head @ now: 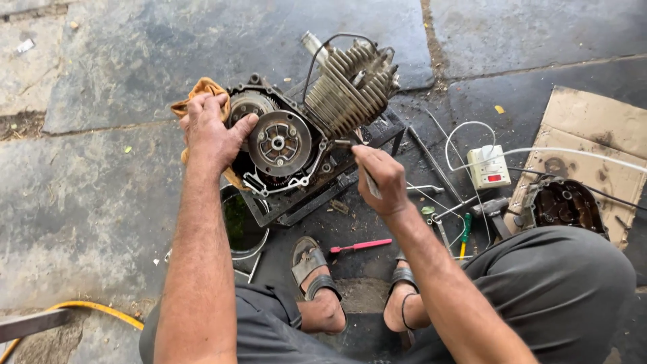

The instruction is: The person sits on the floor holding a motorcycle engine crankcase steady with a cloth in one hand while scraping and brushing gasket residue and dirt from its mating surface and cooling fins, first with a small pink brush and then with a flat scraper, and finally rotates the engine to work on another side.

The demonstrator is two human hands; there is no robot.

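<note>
My left hand lay spread over the upper left edge of the engine, palm down, thumb reaching toward the round clutch assembly; it pressed an orange rag against the casing, the fingers curled over the cloth rather than closed into a fist. My right hand was closed around a slim metal tool, held like a pen; its tip met the engine just right of the clutch, at the base of the finned cylinder. The engine sat on a dark metal stand on the stone floor, its side cover off and the clutch exposed; the cylinder tilted up and to the right, with a black cable looping over it.

The removed cover lay inner face up on a sheet of cardboard, well to the right; a white power block with a red switch rested between it and the engine. A pink-handled tool lay on the floor between my sandalled feet and the stand; a screwdriver with a green and yellow handle and a hammer lay near my right knee. A metal bowl stood just below the stand's left corner, partly hidden by my left forearm; a yellow hose curved along the lower left.
</note>
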